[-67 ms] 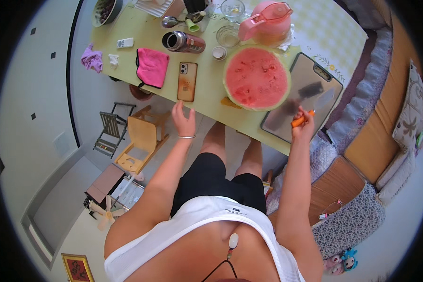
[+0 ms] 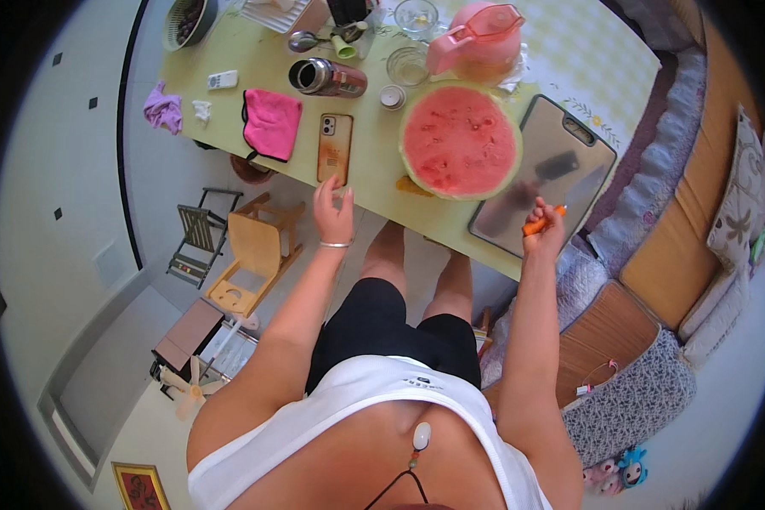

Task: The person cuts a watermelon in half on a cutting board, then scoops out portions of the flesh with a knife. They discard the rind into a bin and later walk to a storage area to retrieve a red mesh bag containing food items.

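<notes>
1. Far to the left of the left hand, a purple cloth (image 2: 162,108) lies at the table's corner, with a small white remote (image 2: 222,80) just beyond it.
2. A pink cloth (image 2: 271,122) lies up and left of the left hand, and a steel flask (image 2: 327,78) lies on its side further off.
3. The left hand (image 2: 333,212) rests at the near edge of the yellow-green table (image 2: 374,166), fingers loosely spread and holding nothing; its fingertips are just short of a phone (image 2: 335,148) in a tan case, and whether they touch it cannot be told.
4. Between the two hands, a halved watermelon (image 2: 460,141) sits cut face up, nearer the right hand than the left.
5. Beyond the melon stand a pink jug (image 2: 478,41) and two clear glasses (image 2: 408,64).
6. A grey cutting board (image 2: 542,174) lies directly in front of the right hand, touching the melon's rind on its left side.
7. The right hand (image 2: 544,234) is closed around an orange-handled knife (image 2: 542,220) over the board's near edge; the blade looks blurred and may be pointing out across the board.
</notes>
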Demonstrator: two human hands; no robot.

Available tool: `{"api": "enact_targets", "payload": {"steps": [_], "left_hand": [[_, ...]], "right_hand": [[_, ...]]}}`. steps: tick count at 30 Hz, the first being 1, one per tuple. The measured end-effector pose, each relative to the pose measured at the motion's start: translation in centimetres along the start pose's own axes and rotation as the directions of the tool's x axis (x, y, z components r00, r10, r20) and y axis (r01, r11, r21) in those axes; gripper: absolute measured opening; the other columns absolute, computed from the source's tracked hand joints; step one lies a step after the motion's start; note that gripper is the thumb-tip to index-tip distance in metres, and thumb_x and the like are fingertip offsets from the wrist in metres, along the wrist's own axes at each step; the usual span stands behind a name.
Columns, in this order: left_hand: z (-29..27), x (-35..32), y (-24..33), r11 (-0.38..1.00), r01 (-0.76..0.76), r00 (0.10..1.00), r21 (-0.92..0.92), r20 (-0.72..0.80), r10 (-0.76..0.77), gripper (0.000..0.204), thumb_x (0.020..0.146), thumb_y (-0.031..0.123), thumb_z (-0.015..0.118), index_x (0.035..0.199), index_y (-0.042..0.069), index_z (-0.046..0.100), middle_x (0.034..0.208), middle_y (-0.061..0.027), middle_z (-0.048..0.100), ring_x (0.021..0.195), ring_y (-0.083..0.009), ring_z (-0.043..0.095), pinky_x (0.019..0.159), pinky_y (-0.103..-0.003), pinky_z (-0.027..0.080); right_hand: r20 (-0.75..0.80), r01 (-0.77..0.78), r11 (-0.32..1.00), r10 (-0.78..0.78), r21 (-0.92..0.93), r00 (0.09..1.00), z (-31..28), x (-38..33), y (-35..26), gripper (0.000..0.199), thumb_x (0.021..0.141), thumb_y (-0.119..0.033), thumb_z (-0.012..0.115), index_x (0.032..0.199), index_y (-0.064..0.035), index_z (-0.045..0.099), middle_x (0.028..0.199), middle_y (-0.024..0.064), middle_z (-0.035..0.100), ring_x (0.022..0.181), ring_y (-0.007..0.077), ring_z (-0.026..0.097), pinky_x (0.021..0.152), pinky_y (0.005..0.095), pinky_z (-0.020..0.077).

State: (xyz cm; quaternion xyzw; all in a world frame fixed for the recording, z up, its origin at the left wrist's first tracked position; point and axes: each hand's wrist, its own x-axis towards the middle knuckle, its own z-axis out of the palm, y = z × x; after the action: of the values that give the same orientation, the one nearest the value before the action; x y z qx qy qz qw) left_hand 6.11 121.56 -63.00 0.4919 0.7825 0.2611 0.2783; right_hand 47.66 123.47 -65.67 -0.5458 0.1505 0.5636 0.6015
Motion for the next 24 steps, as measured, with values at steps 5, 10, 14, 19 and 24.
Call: {"api": "enact_targets", "payload": {"steps": [5, 10, 14, 19, 24], "left_hand": [[5.0, 7.5, 8.4, 0.780, 0.096, 0.974, -0.618, 0.221, 0.056, 0.034, 0.098, 0.025, 0.051, 0.121, 0.001, 0.056, 0.108, -0.0087, 0.063, 0.100, -0.0197, 0.059, 0.085, -0.031, 0.047], [8.1, 11.4, 10.3, 0.227, 0.529, 0.846, -0.817, 0.487, -0.217, 0.044, 0.102, 0.039, 0.038, 0.123, 0.004, 0.054, 0.119, -0.0071, 0.060, 0.111, -0.0196, 0.056, 0.096, -0.033, 0.045], [8.2, 8.9, 13.6, 0.299, 0.565, 0.825, -0.769, 0.538, -0.174, 0.049, 0.101, 0.045, 0.037, 0.126, 0.006, 0.054, 0.124, -0.0077, 0.057, 0.119, -0.0193, 0.051, 0.099, -0.034, 0.040], [9.2, 7.1, 15.2, 0.848, 0.126, 0.878, -0.515, 0.456, 0.147, 0.045, 0.100, 0.034, 0.043, 0.134, 0.004, 0.049, 0.132, -0.0099, 0.050, 0.118, -0.0199, 0.049, 0.096, -0.035, 0.038], [13.3, 10.0, 15.0, 0.821, -0.487, 0.820, -0.298, 0.167, 0.547, 0.060, 0.098, 0.037, 0.045, 0.147, 0.004, 0.031, 0.147, -0.0170, 0.033, 0.134, -0.0293, 0.035, 0.111, -0.037, 0.024]], "right_hand": [[0.109, 0.075, 0.982, -0.057, -0.175, 0.992, 3.3, -3.6, 1.7, 0.020, 0.087, -0.003, 0.058, 0.107, -0.0029, 0.055, 0.111, 0.0169, 0.064, 0.079, 0.0180, 0.063, 0.063, 0.0268, 0.0508], [0.162, 0.094, 0.987, -0.072, -0.132, 0.984, 7.7, -6.1, 2.9, 0.024, 0.090, -0.006, 0.056, 0.114, -0.0060, 0.055, 0.128, 0.0111, 0.057, 0.112, 0.0234, 0.058, 0.088, 0.0393, 0.0488], [0.170, 0.087, 0.991, -0.068, -0.105, 0.983, 7.5, -6.3, 2.2, 0.034, 0.092, -0.010, 0.054, 0.126, -0.0067, 0.050, 0.139, 0.0100, 0.048, 0.125, 0.0249, 0.049, 0.099, 0.0464, 0.0425], [0.136, 0.109, 0.994, -0.105, -0.025, 0.985, 5.5, -4.3, 1.5, 0.045, 0.093, -0.013, 0.055, 0.134, -0.0064, 0.041, 0.142, 0.0099, 0.044, 0.128, 0.0237, 0.044, 0.097, 0.0450, 0.0425], [0.212, 0.090, 0.995, -0.098, 0.046, 0.972, 4.7, -2.4, 0.6, 0.043, 0.095, -0.017, 0.051, 0.135, -0.0068, 0.040, 0.138, 0.0072, 0.048, 0.121, 0.0199, 0.049, 0.091, 0.0393, 0.0443]]}}
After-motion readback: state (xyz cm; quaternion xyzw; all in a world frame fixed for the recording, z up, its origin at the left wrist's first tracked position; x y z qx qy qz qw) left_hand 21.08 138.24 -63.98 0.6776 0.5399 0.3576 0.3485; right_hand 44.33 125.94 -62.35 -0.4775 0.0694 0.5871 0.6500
